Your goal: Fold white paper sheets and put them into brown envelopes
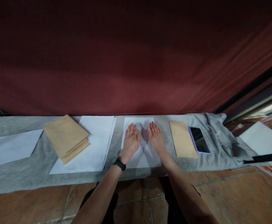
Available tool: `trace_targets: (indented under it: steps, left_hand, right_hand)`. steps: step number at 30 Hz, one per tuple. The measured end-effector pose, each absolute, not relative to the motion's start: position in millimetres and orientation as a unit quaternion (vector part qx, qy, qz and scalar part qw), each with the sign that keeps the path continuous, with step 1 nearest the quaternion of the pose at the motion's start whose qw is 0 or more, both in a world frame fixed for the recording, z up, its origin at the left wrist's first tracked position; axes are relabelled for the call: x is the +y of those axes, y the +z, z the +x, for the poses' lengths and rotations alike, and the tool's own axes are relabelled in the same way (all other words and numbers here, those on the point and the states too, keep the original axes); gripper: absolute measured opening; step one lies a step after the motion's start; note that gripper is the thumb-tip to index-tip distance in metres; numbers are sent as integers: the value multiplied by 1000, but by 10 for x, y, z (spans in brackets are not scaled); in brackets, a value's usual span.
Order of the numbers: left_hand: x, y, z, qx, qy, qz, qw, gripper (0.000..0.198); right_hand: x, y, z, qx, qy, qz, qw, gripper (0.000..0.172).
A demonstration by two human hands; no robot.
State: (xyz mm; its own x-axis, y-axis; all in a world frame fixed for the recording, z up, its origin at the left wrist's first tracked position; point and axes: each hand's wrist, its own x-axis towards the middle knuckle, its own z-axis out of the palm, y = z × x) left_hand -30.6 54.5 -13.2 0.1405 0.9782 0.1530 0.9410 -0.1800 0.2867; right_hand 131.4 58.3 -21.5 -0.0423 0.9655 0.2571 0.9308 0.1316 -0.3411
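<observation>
A white sheet of paper lies on the grey cloth in front of me. My left hand rests flat on its left part, fingers stretched out and pointing away from me. On the sheet's right part my right hand also lies flat, palm down. Neither hand holds anything. Between them the paper shows shadows and what look like faint creases. To the right of my right hand lies a single brown envelope. Left of the sheet, a stack of white paper lies partly under several brown envelopes.
A phone lies beside the single envelope. Another white sheet is at the far left. The grey cloth is bunched at its right end. A dark red fabric wall rises behind, and a tiled floor shows in front.
</observation>
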Motion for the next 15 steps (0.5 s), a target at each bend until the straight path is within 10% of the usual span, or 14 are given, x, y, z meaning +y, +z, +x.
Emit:
trace_targets:
  steps: [15]
  left_hand:
    - [1219, -258, -305, 633, 60, 771, 46, 61]
  right_hand:
    - [851, -249, 1005, -716, 43, -679, 153, 55]
